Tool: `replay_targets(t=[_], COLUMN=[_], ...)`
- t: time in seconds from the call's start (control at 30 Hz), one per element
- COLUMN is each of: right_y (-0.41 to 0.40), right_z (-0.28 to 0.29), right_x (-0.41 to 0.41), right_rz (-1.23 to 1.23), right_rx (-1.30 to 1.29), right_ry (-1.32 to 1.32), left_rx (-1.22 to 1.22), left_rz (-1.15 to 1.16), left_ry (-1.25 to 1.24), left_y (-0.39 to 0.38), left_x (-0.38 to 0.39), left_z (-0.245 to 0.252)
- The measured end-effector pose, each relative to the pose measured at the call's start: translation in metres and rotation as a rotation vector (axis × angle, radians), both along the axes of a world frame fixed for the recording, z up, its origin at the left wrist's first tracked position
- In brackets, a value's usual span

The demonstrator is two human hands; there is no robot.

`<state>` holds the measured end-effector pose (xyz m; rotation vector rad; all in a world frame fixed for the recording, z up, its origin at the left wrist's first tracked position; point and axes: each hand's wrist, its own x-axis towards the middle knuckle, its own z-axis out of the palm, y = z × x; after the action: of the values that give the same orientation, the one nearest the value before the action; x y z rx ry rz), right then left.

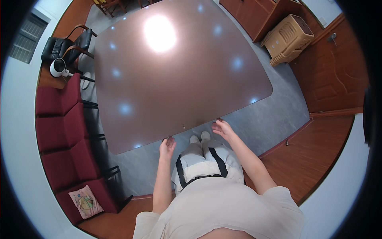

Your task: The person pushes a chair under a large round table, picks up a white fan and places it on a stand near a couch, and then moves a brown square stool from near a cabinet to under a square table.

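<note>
A large brown tabletop (179, 80) with rounded corners spreads out before me, its surface reflecting several ceiling lights. At its near edge is my left hand (167, 147), palm turned inward and fingers apart, with the fingertips close to or touching the rim. Farther right, my right hand (223, 129) is held at the same edge, also with fingers spread; whether it touches the edge I cannot tell. Neither hand has anything in it. Between them, a small mark or hole (183, 126) shows in the tabletop.
Dark red chairs (62, 131) line the left wall, one bearing a pink cushion (86, 202). Beyond them are a white device (58, 68) and a black armchair (70, 44). Stacked tan plastic stools (286, 38) stand at right, near a wooden door (331, 71).
</note>
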<state>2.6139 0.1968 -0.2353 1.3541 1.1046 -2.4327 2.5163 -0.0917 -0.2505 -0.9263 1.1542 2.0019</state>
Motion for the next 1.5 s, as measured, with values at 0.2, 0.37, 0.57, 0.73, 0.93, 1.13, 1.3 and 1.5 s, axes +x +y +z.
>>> replay_targets(t=[0.2, 0.37, 0.57, 0.73, 0.93, 1.13, 1.3, 1.5], right_y=[-0.001, 0.011, 0.059, 0.132, 0.224, 0.262, 0.284, 0.347], right_z=[0.007, 0.001, -0.014, -0.008, -0.003, -0.004, -0.015, 0.004], right_x=[0.027, 0.075, 0.125, 0.176, 0.270, 0.331, 0.314, 0.270], right_rz=[0.087, 0.064, -0.057, -0.163, -0.476, -0.617, -0.694, -0.480], right_rx=[0.150, 0.129, 0.115, 0.145, 0.279, 0.227, 0.169, 0.271], right_ry=[-0.086, -0.161, -0.147, -0.095, -0.080, -0.218, -0.190, -0.207], left_rx=[-0.097, -0.191, -0.208, -0.340, -0.489, -1.016, -1.603, -1.657], left_rz=[-0.304, -0.469, -0.524, -0.342, -0.451, -0.483, -0.633, -0.653], left_ry=[0.052, 0.034, 0.126, 0.361, 0.952, 1.431, 1.418, 1.432], left_y=[0.010, 0.032, 0.088, 0.176, 0.283, 0.372, 0.395, 0.391], left_x=[0.026, 0.044, 0.043, 0.053, 0.101, 0.077, 0.067, 0.067], left_z=[-0.004, -0.006, 0.011, 0.028, 0.047, 0.060, 0.038, 0.031])
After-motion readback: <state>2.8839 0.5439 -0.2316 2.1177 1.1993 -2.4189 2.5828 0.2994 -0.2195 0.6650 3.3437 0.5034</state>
